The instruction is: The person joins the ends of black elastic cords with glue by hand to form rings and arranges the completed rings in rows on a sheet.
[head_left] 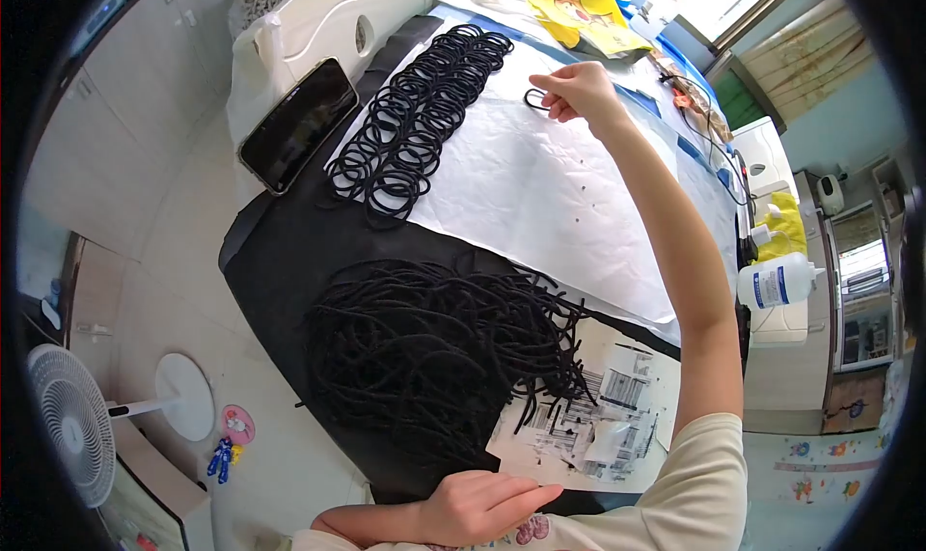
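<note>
My right hand (577, 92) reaches out over the white sheet (540, 179), its fingers pinched on a small black cord loop (534, 99). To its left, overlapping black cord loops (420, 117) lie in rows on the sheet. A large heap of loose black cords (415, 348) is spread on the black cloth nearer to me. Just below that heap, by my body, my left hand (482, 508) rests with its fingers together; whether anything is inside them is hidden.
A phone (299, 126) leans at the table's left edge. A stained board (603, 416) lies beside the cord heap. Yellow bag (588, 15) at the back, white bottle (776, 283) at right, cable (714, 136) near the right edge. A white fan (72, 426) stands at lower left.
</note>
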`<act>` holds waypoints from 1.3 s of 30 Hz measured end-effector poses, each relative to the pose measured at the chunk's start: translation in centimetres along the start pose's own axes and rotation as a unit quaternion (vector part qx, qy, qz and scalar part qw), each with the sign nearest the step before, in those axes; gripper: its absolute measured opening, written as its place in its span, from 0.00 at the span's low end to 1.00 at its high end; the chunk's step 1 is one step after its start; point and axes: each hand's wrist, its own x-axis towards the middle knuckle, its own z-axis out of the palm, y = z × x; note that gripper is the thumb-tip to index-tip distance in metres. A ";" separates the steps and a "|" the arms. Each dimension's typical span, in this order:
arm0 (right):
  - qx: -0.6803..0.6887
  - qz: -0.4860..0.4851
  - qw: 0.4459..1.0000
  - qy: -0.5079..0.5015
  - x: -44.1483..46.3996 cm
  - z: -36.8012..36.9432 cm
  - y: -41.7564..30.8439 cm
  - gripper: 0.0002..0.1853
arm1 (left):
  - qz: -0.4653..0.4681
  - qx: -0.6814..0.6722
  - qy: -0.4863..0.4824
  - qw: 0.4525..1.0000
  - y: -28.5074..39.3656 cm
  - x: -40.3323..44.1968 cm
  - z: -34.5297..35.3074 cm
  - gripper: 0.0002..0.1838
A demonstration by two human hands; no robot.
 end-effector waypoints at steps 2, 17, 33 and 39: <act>-0.003 -0.042 0.998 0.040 0.7 -0.3 0.1 0.13 | -0.002 -0.006 -0.004 1.000 0.0 -0.1 0.0 0.19; -0.248 0.029 0.965 -0.077 5.1 -3.0 2.7 0.17 | 0.019 0.021 0.035 0.999 0.4 -0.1 0.0 0.19; -0.112 0.040 0.952 0.282 13.4 0.2 4.5 0.18 | 0.027 -0.012 0.052 0.998 0.3 0.4 -0.3 0.21; -0.133 0.111 0.964 0.201 12.6 0.8 3.2 0.16 | 0.034 -0.024 0.059 0.997 0.0 0.3 -0.3 0.20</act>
